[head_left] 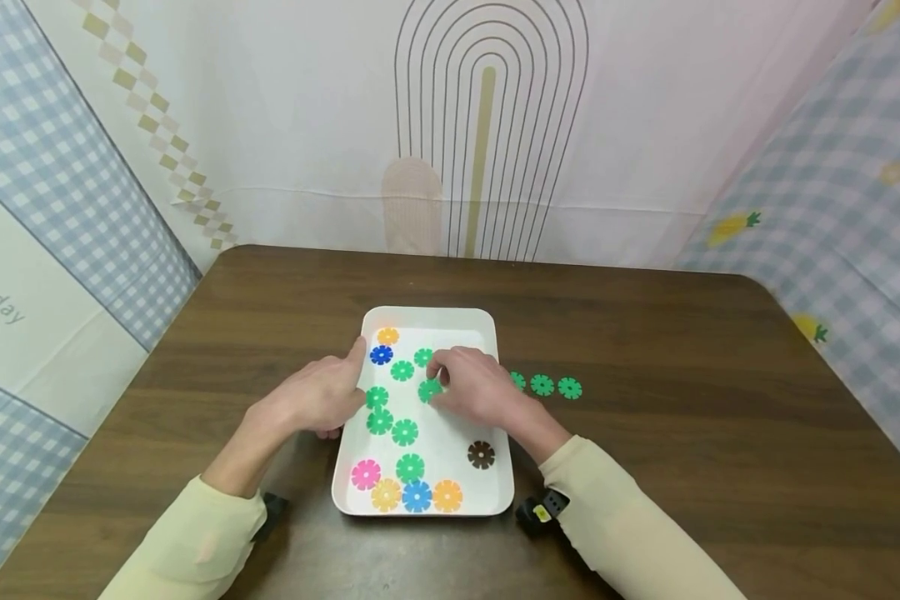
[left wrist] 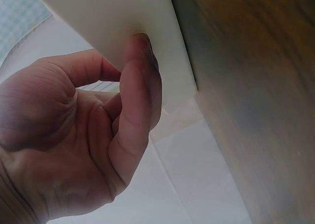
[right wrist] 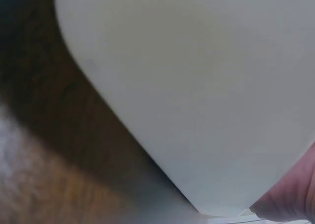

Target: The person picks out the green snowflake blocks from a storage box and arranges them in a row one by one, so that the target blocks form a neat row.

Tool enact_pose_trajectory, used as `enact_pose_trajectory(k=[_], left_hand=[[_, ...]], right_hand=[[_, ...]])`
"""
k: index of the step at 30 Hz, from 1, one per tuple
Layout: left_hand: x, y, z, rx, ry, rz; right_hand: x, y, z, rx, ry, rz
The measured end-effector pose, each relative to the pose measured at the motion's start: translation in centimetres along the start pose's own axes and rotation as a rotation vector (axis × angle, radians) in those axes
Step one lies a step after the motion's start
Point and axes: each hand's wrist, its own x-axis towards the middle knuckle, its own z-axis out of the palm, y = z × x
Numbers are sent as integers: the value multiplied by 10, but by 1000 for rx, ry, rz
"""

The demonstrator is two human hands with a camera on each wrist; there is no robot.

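Observation:
A white tray (head_left: 450, 321) lies on the table with notched plastic snowflake discs in it. My left hand (head_left: 326, 392) holds the tray's left side, index finger and thumb at the rim. In the left wrist view, fingertips touch the tray's outer wall (left wrist: 108, 17). Over the middle of the tray, my right hand (head_left: 472, 383) pinches a green snowflake disc (head_left: 427, 391), partly covered by the fingers. Several other green discs (head_left: 405, 432) lie around the tray's left half. The right wrist view shows mostly the tray's outer wall (right wrist: 187, 86) and part of a finger.
Right of the tray, green discs (head_left: 542, 385) lie in a row on the wooden table (head_left: 667, 400). Inside the tray are also a brown disc (head_left: 482, 455), a pink disc (head_left: 366, 474), blue discs (head_left: 417, 497) and orange discs (head_left: 447, 497). Patterned cloth (head_left: 307, 108) hangs behind.

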Motion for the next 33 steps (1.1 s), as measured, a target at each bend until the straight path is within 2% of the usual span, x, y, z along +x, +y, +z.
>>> enact_pose_trajectory(k=[7, 15, 25, 33], left_hand=[[1, 0, 1, 8, 7, 13], [0, 0, 0, 5, 9, 6], [0, 0, 1, 4, 12, 7], [0, -1, 1, 9, 11, 12]], right_hand=[[-4, 0, 3, 39, 18, -4], [-6, 5, 2, 70, -2, -66], [-7, 7, -2, 123, -13, -106], [-10, 10, -10, 234, -24, -117]])
